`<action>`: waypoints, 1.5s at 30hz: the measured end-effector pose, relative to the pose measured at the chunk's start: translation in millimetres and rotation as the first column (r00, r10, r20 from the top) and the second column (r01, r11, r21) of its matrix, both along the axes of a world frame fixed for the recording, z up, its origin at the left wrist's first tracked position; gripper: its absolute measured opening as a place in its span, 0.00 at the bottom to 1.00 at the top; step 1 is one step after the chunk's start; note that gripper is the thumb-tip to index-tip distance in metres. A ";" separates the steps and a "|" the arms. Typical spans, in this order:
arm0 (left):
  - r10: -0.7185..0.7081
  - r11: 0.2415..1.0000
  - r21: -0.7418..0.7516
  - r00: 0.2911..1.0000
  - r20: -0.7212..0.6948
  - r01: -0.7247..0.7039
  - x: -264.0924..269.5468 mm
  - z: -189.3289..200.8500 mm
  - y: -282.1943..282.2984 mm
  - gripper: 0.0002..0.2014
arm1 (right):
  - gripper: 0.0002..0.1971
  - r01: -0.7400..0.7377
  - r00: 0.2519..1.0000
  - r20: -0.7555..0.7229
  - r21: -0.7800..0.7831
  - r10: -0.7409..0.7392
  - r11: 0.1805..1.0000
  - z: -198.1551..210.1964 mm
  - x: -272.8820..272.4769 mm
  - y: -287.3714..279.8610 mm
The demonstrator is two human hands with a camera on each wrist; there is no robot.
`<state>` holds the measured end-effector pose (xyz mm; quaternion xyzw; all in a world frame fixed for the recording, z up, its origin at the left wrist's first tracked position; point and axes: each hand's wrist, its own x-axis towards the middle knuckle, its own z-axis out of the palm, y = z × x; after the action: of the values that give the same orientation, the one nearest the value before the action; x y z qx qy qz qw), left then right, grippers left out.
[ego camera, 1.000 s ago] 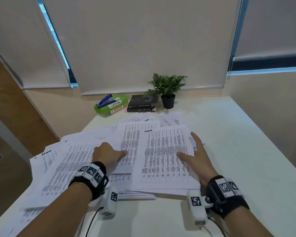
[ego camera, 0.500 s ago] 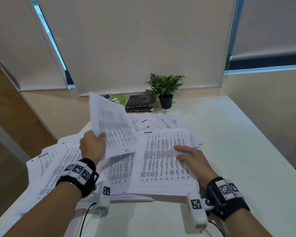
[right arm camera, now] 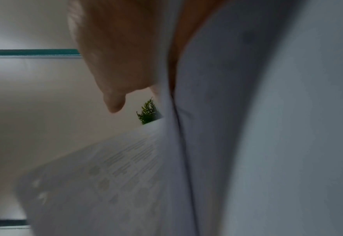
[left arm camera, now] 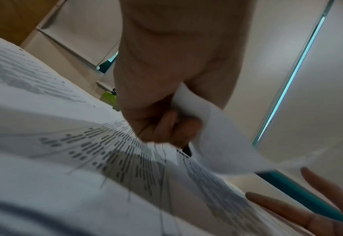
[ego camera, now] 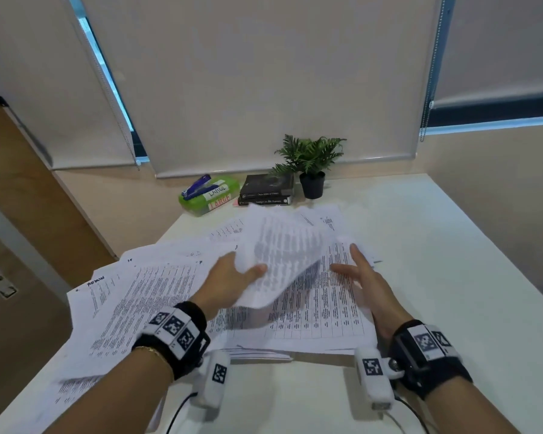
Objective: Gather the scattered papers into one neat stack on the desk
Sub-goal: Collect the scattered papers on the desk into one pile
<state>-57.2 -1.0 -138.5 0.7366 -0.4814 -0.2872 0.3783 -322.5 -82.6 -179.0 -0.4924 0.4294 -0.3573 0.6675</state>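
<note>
Printed white papers [ego camera: 145, 296] lie fanned over the left half of the white desk [ego camera: 452, 277]. A squarer pile [ego camera: 320, 321] sits at the middle front. My left hand [ego camera: 229, 277] pinches one sheet [ego camera: 282, 255] by its left edge and holds it lifted and curved over that pile; the left wrist view shows the fingers [left arm camera: 166, 124] curled round the sheet [left arm camera: 217, 140]. My right hand [ego camera: 358, 274] lies flat on the pile's right side with straight, spread fingers. In the right wrist view the sheet [right arm camera: 106, 175] hangs blurred close to the right hand [right arm camera: 116, 63].
At the desk's back edge stand a green box [ego camera: 210, 195] with a blue stapler on it, a short stack of dark books [ego camera: 267, 189] and a small potted plant [ego camera: 311, 164]. Roller blinds cover the windows behind. The desk's left edge drops off beside a wooden panel [ego camera: 29, 189].
My left hand picked one sheet off the fanned papers, lifted it, and has swung it right over the middle pile. The right hand stayed on the pile, shifting slightly.
</note>
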 end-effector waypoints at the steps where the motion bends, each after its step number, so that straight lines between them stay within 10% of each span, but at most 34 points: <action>1: -0.051 0.994 0.105 0.996 0.066 0.044 -4.5 -4.2 0.9 0.26 | 0.25 0.002 1.000 0.014 -0.012 -0.001 1.000 -2.5 -0.6 -1.3; 12: 0.145 0.938 0.228 0.894 0.425 -0.261 60.2 -4.8 28.6 0.32 | 0.19 0.014 0.977 -0.205 -0.199 -0.056 0.980 -9.0 2.9 -4.5; 20: -0.191 0.970 0.217 0.897 0.399 0.110 15.4 -17.1 26.0 0.18 | 0.34 -0.021 0.970 -0.237 -0.301 -0.053 0.953 -11.7 3.6 1.6; 26: 0.155 0.906 0.246 0.813 0.562 -0.343 48.0 -11.4 29.8 0.47 | 0.32 -0.038 0.972 -0.233 -0.250 -0.021 0.968 -9.1 -1.7 -0.4; 28: 0.170 0.866 0.324 0.833 0.527 -0.381 49.1 -12.8 33.4 0.43 | 0.31 -0.032 0.974 -0.224 -0.245 -0.025 0.969 -6.5 -2.3 1.2; 35: 0.325 0.905 0.141 0.866 0.379 -0.402 58.7 -19.5 31.9 0.34 | 0.29 0.042 0.963 -0.246 -0.247 -0.105 0.968 21.5 -35.3 0.2; 40: 0.419 0.899 -0.068 0.801 0.428 -0.434 60.4 -11.1 27.5 0.09 | 0.31 0.069 0.895 -0.414 -0.243 -0.168 0.967 31.2 -99.4 -5.3; 45: 0.472 0.879 -0.251 0.815 0.336 -0.405 49.4 7.1 21.9 0.13 | 0.33 0.029 0.776 -0.608 -0.231 -0.167 0.973 35.9 -150.3 -4.6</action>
<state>-7.8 20.9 -131.5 0.8352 -0.3855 0.0011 0.3923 -472.8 -87.3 -143.1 -0.6266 0.6111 -0.2518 0.4129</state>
